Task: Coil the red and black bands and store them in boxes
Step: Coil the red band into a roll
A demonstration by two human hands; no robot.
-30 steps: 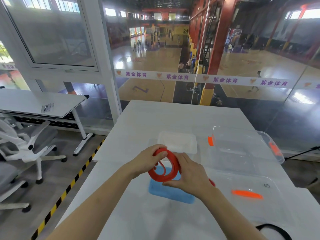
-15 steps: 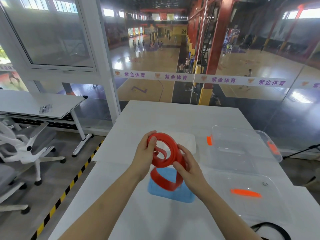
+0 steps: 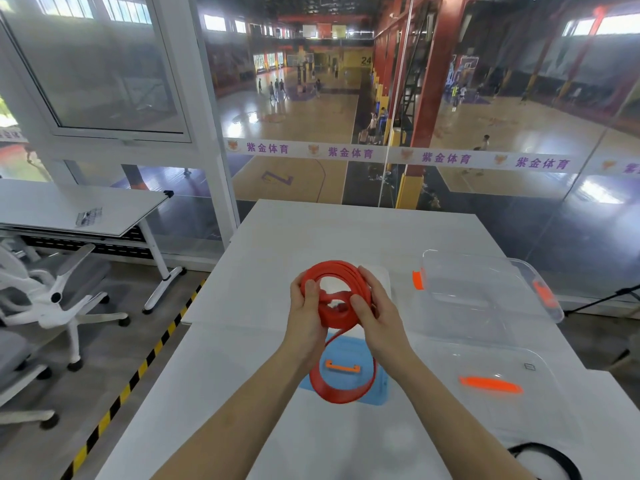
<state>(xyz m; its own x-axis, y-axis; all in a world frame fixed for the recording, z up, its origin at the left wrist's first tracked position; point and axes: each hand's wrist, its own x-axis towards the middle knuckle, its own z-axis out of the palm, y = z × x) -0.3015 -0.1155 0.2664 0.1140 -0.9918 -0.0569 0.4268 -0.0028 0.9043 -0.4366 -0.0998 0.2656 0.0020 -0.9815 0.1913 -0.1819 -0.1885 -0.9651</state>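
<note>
Head camera looks down my two bare forearms to a white table (image 3: pixel 346 230) set against a glass wall. Both hands are raised above the tabletop, and between them I hold the red band (image 3: pixel 341 270), wound into several stacked turns that stand roughly upright and face me.

My left hand (image 3: pixel 306 317) grips the left side of the coil. Its thumb presses on the inner turns and its fingers curl round the back. My right hand (image 3: pixel 377 317) grips the right side in the same way, thumb at the front edge and fingers wrapped behind. Neither hand is slack; each is closed on the band.

One loose loop of the same band hangs below my hands and sags over a flat blue lid (image 3: pixel 349 355) with an orange handle, which lies on the table directly under my wrists. I cannot tell whether the loop touches that lid.

Just behind the coil I see a pale white tray (image 3: pixel 382 277), mostly hidden by my hands. To the right stands a clear box (image 3: pixel 485 289) with orange clasps, well apart from the coil. Nearer me on the right lies a clear lid (image 3: pixel 540 403) with an orange handle.

A black band (image 3: pixel 543 445) curves in at the bottom right edge, on the table beside my right forearm and only partly in view.

On the floor at far left stands a white office chair (image 3: pixel 59 296).
</note>
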